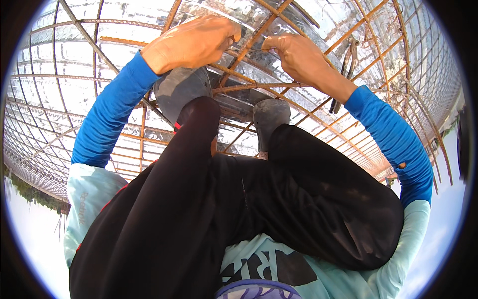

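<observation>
My left hand (196,41) is closed, its fingers curled in just above a crossing of rusty rebar (255,36). Facing it across that crossing, my right hand (300,59) has its thumb and forefinger pressed together. Whatever either pinch holds is too small or hidden to make out. A gap separates the two hands. Beside my right wrist, a pair of pincers (347,64) with dark handles rests on the bars, partly covered by the wrist.
The rebar grid spreads to every side over shiny silver sheeting (124,30). I squat with my grey shoes (271,115) among the bars. Loose bar ends (444,157) stick out at the right edge. Thin wire pieces (331,10) lie at the top right.
</observation>
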The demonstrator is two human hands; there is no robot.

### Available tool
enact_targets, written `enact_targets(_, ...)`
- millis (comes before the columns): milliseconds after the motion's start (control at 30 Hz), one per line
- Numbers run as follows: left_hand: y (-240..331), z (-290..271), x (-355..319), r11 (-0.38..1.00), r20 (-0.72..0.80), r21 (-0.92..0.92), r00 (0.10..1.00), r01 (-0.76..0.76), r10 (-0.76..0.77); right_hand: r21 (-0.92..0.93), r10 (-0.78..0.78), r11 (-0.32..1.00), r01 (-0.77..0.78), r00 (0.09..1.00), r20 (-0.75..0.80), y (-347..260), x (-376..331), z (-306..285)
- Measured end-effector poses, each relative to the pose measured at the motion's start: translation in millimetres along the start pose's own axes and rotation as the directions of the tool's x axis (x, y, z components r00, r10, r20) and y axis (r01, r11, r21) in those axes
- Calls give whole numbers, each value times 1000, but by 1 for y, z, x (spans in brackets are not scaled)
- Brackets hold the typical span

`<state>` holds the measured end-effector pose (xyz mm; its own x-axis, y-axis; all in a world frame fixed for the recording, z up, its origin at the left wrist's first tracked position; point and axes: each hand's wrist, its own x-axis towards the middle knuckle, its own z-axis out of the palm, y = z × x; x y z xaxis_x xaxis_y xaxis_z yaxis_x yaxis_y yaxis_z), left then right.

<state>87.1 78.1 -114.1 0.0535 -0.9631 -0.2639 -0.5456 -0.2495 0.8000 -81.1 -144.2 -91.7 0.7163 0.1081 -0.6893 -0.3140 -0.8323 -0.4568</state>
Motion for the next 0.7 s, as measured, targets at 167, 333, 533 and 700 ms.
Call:
enact_targets(167, 46, -37, -29, 986, -172, 39, 974, 159, -150, 39, 9, 999, -11, 998, 56, 6, -6, 2)
enact_targets(333, 46, -14, -53, 979, -168, 145, 979, 143, -118, 127, 27, 991, -40, 994, 105, 16, -12, -2)
enact_targets(533, 51, 1, -51, 960, -127, 233, 984, 153, -126, 285, 75, 952, -115, 986, 146, 10, -25, -6)
enact_targets(700, 47, -3, -51, 962, -87, 165, 975, 217, -205, 430, 147, 876, -218, 970, 193, 19, -31, -4)
